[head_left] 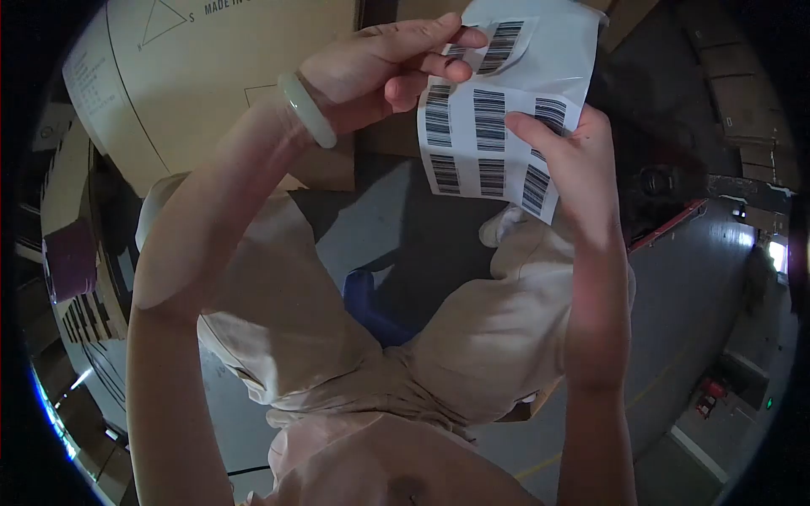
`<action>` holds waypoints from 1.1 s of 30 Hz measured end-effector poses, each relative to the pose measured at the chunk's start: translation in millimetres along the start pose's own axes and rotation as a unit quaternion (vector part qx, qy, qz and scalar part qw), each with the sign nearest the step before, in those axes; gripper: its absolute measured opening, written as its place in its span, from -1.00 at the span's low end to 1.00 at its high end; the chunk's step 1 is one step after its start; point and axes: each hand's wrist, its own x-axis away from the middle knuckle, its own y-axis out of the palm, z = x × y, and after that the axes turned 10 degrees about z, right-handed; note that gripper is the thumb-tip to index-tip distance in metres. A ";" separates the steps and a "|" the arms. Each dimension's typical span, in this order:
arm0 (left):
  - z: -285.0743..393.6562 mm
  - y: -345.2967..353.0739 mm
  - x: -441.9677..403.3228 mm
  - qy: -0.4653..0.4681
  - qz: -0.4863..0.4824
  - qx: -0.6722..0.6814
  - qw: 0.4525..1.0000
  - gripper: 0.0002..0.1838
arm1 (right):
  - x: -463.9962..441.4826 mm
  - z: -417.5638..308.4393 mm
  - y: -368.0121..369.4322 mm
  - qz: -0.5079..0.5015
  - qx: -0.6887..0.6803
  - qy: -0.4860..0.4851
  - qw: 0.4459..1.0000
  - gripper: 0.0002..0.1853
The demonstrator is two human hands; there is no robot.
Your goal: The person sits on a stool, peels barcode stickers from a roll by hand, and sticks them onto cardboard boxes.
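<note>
My right hand (582, 160) grips a white sheet of barcode labels (462, 156), its thumb pressed on the front and its fingers hidden behind. Rows of black barcodes run across the lower part, and the upper part is plain white backing (561, 55). At the sheet's upper left, one barcode label (506, 42) stands partly raised from the backing. The bent fingers of my left hand (396, 63) close on that label's left end; the exact pinch is partly hidden. A pale bangle (306, 110) circles my left wrist.
A large cardboard carton (228, 76) stands close behind my left hand. Below lie my legs in light trousers (278, 312) and a blue object (371, 312) on the grey floor between them. Stacked cartons (764, 160) and a red item (711, 392) are at the right.
</note>
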 end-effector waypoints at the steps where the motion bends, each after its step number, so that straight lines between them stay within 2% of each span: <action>1: 1.0 2.6 1.3 0.005 0.015 -0.011 1.000 -0.68 | -0.1 0.8 0.4 0.001 0.000 0.000 1.000 -0.80; 5: 0.6 6.4 1.7 0.020 0.058 -0.044 0.997 -0.64 | 0.0 1.1 0.7 0.003 -0.007 -0.026 1.000 -0.80; 7: -4.2 4.9 0.6 -0.039 0.082 -0.041 0.995 -0.58 | -0.2 1.0 1.7 0.006 -0.006 -0.044 0.999 -0.81; 8: -5.8 4.8 1.1 -0.039 0.082 -0.041 0.995 -0.58 | -0.6 1.5 1.9 0.018 0.011 -0.078 0.997 -0.81; 10: -5.9 13.3 7.8 -0.127 0.048 -0.006 0.991 -0.57 | -1.2 2.6 3.3 0.031 0.028 -0.113 0.993 -0.82; 12: -9.4 23.3 10.5 -0.120 0.057 0.028 0.991 -0.58 | -1.4 4.9 6.3 0.053 0.066 -0.192 0.978 -0.82; 13: -11.1 27.8 10.7 -0.112 0.065 0.062 0.990 -0.59 | -2.2 5.8 7.8 0.053 0.066 -0.191 0.978 -0.82; 15: -13.2 33.4 11.8 -0.094 0.096 0.090 0.987 -0.62 | -3.4 6.4 12.1 0.079 0.129 -0.286 0.946 -0.82; 16: -13.8 34.3 11.8 -0.075 0.126 0.117 0.982 -0.64 | -3.8 6.5 13.5 0.080 0.129 -0.286 0.946 -0.82; 18: -17.2 29.7 8.1 -0.071 0.120 0.131 0.981 -0.68 | -4.7 6.9 14.9 0.084 0.147 -0.322 0.932 -0.82; 23: -21.2 28.8 8.9 -0.041 0.134 0.127 0.982 -0.76 | -19.8 16.5 -1.6 0.142 0.155 -0.250 0.945 -0.81; 25: -20.2 27.8 9.8 -0.013 0.150 0.067 0.986 -0.76 | -32.1 19.3 -21.8 0.186 0.174 -0.226 0.940 -0.79; 26: -19.9 25.1 10.1 -0.014 0.146 0.066 0.987 -0.76 | -37.8 20.3 -35.0 0.208 0.221 -0.225 0.926 -0.79; 28: -20.6 17.4 9.5 0.037 0.215 -0.019 0.976 -0.75 | -48.5 21.8 -64.1 0.271 0.322 -0.193 0.886 -0.75; 29: -20.9 11.9 9.1 0.034 0.212 -0.021 0.976 -0.75 | -51.2 24.3 -81.6 0.275 0.349 -0.182 0.877 -0.74; 30: -22.2 5.5 8.7 0.086 0.217 -0.111 0.966 -0.74 | -53.6 28.9 -101.1 0.278 0.376 -0.170 0.867 -0.72; 31: -23.6 -1.5 7.3 0.138 0.220 -0.201 0.944 -0.74 | -59.0 39.5 -121.1 0.274 0.358 -0.128 0.883 -0.71; 32: -28.2 -9.2 2.3 0.137 0.219 -0.203 0.944 -0.74 | -60.4 48.7 -140.5 0.275 0.357 -0.127 0.884 -0.71; 33: -34.6 -18.0 -4.0 0.167 0.195 -0.242 0.936 -0.73 | -60.5 57.9 -157.9 0.205 0.337 -0.103 0.913 -0.70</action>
